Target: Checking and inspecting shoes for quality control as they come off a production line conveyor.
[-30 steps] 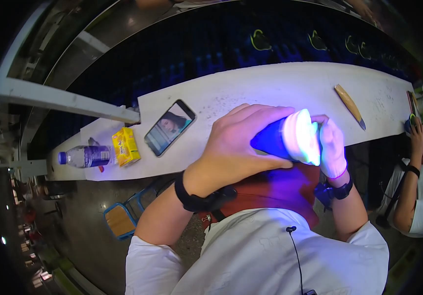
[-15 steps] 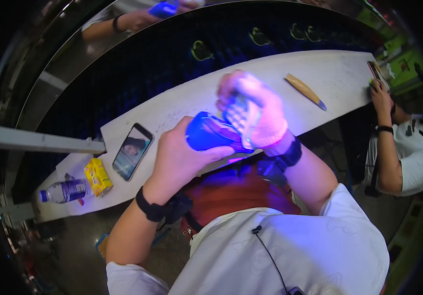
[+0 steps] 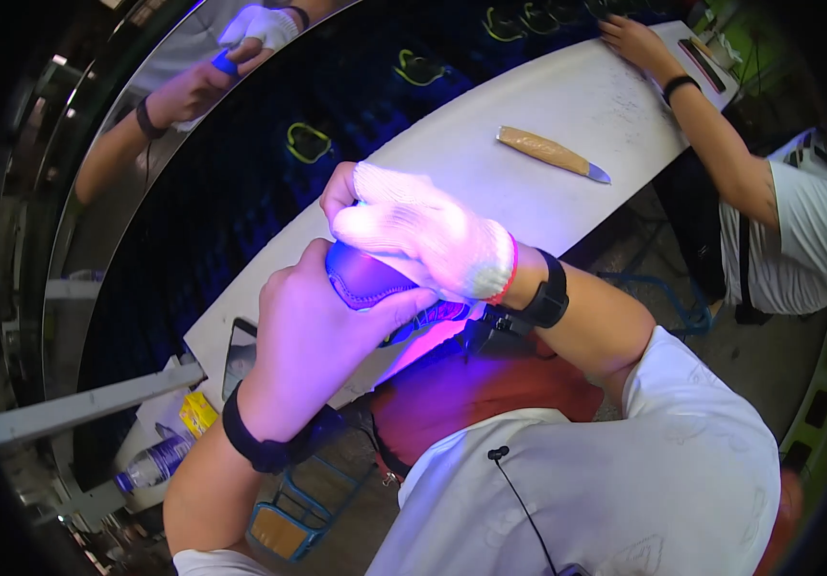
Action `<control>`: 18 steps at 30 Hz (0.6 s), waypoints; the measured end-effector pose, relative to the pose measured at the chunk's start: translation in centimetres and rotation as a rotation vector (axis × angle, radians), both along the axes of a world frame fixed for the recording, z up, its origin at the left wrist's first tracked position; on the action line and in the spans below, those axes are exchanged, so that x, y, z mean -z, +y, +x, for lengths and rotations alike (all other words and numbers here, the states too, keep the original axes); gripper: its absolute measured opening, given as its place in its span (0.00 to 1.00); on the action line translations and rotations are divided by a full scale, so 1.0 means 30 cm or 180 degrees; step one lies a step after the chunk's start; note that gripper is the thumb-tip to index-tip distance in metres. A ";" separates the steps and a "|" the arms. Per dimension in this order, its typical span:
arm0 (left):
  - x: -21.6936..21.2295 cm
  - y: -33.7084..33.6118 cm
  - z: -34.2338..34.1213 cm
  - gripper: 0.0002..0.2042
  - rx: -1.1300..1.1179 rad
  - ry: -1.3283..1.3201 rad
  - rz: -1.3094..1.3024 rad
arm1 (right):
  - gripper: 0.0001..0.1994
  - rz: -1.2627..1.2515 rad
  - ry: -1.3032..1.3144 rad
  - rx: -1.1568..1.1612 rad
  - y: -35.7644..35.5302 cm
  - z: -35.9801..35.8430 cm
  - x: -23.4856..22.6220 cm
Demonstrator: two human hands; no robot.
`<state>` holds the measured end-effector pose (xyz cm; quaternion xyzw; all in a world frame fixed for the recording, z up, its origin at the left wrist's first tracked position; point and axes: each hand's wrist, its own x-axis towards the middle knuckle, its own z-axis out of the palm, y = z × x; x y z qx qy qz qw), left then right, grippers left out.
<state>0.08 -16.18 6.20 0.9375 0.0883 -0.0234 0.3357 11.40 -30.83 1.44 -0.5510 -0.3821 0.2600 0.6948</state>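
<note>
A dark shoe (image 3: 367,276) with a stitched seam is held up above the bench, lit blue and violet. My bare left hand (image 3: 313,312) is closed around its near left side, the thumb lying along the lower edge. My right hand (image 3: 418,230), in a white knitted glove with some bare fingers showing, curls over the shoe's far upper side. Its fingers bend down against the shoe; whether they pinch anything small is hidden. Much of the shoe lies behind both hands.
A knife with a tan wrapped handle (image 3: 543,149) lies on the white bench (image 3: 462,154). Beyond runs a dark conveyor with yellow-green outlined pieces (image 3: 419,67). At left are a phone (image 3: 241,355), a yellow pack (image 3: 198,413) and a bottle (image 3: 156,463). A co-worker's hand (image 3: 636,43) reaches over the conveyor.
The view has turned, shifting the bench. My right hand has come over the shoe's far side, and the shoe has turned in my hands. The co-worker's arm has reached out to the conveyor.
</note>
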 end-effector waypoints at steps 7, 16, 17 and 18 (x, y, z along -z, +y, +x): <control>-0.065 -0.149 -0.003 0.36 0.1124 -0.0551 0.1381 | 0.22 0.0268 -0.0112 0.0151 -0.200 -0.035 0.000; -0.058 -0.173 -0.085 0.16 0.2075 -0.1282 0.1558 | 0.38 -0.0283 -0.2059 0.0107 -0.362 -0.199 -0.041; -0.069 -0.139 -0.091 0.18 0.2262 -0.1396 0.1379 | 0.35 -0.0161 -0.1988 0.0240 -0.362 -0.234 -0.036; -0.075 -0.108 -0.103 0.20 0.2397 -0.1457 0.1268 | 0.38 -0.0275 -0.2085 0.0213 -0.365 -0.261 -0.025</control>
